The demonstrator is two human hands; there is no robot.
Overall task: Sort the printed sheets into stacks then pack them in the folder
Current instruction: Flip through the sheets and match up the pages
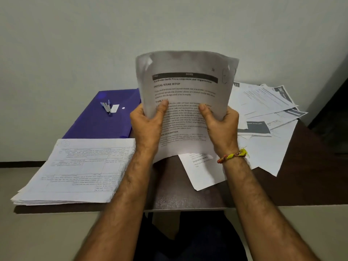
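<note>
Above the middle of the dark table (188, 196), both hands hold a printed sheet (186, 95) upright, clear of the surface. The left hand (146, 125) grips the sheet's left edge with the thumb pressed on the printed face; the right hand (220, 125) grips the right edge the same way. The sheet bows toward the camera, and its lower edge hangs just above the tabletop. A yellow thread band (233, 156) circles the right wrist.

Left of the hands, a squared stack of sheets (75, 172) lies flat, its near-left corner overhanging the table's front edge. Behind that stack lies a purple folder (94, 121), closed, with a stapler (106, 108) resting on its cover. Right of the hands, loose sheets (267, 110) lie fanned and overlapping, reaching the far right of the table. One single sheet (201, 172) lies angled below the held sheet.

Bare tabletop shows between the stack and the single sheet, running to the front edge.
</note>
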